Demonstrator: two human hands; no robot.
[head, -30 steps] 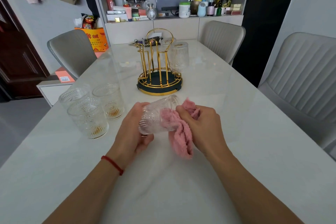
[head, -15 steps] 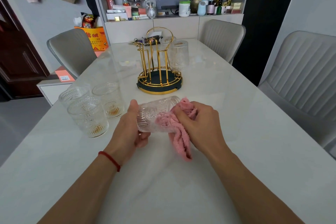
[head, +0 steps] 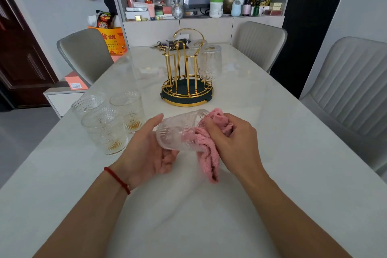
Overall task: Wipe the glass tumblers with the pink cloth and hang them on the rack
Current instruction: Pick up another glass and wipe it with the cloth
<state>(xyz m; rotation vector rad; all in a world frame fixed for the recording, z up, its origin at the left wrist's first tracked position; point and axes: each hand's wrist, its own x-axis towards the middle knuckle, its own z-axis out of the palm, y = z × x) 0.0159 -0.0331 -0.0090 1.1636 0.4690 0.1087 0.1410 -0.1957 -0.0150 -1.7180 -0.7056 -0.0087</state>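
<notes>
Desk (head: 272,153), one: white marble-look top, long, running away from the viewer. Chairs, three, grey: one (head: 85,54) at the left edge, one (head: 259,42) at the far right corner, one (head: 347,86) along the right edge. Rack (head: 187,88), one: gold wire on a dark round base, standing on the midline toward the far end; two ribbed tumblers hang on it upside down, the nearer (head: 210,63) on its right side, the other (head: 198,45) behind it and partly hidden. Upright tumblers, three, grouped near the left edge: nearest (head: 104,130), one (head: 88,106) behind it to the left, one (head: 128,111) to the right; amber residue shows in the bases of two. Held tumbler (head: 180,132), one: on its side above the desk's near middle, mouth to the right. Left hand (head: 146,151), one grip: fingers curled under and round the tumbler's base end. Right hand (head: 230,138), one grip: clenched on the pink cloth (head: 209,153) at the tumbler's mouth, part of the cloth stuffed inside the glass, the rest hanging down. Red string (head: 117,180), one, on the left wrist.
</notes>
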